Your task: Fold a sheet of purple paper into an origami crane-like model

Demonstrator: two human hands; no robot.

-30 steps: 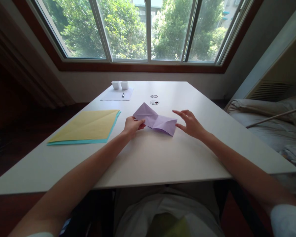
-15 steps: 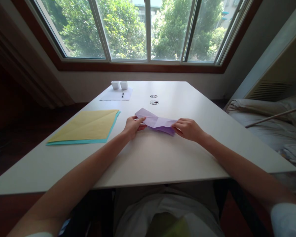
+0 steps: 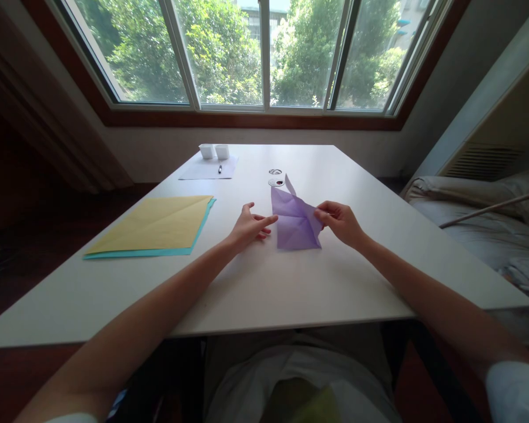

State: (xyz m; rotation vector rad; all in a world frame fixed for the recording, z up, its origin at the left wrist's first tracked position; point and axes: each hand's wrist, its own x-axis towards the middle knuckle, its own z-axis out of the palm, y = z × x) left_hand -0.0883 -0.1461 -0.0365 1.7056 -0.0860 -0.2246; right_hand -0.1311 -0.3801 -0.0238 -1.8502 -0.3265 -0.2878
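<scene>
A creased purple sheet of paper (image 3: 294, 226) is held up over the middle of the white table, partly folded, with a pale flap standing at its far edge. My right hand (image 3: 340, 222) pinches its right side between thumb and fingers. At the paper's left edge is my left hand (image 3: 252, 225), fingers spread and thumb pointing to the sheet; it grips nothing. Whether the left thumb tip touches the paper I cannot tell.
Yellow paper (image 3: 158, 226) lies over turquoise paper (image 3: 136, 254) on the left of the white table (image 3: 264, 294). Farther back are a white sheet (image 3: 203, 170), a dark pen (image 3: 220, 169) and two small white containers (image 3: 214, 151). Round table inserts (image 3: 275, 172) sit beyond the purple paper.
My left hand has let go of the purple paper and opened. The paper has turned from a wide folded strip to a more upright, opened shape, still in my right hand.
</scene>
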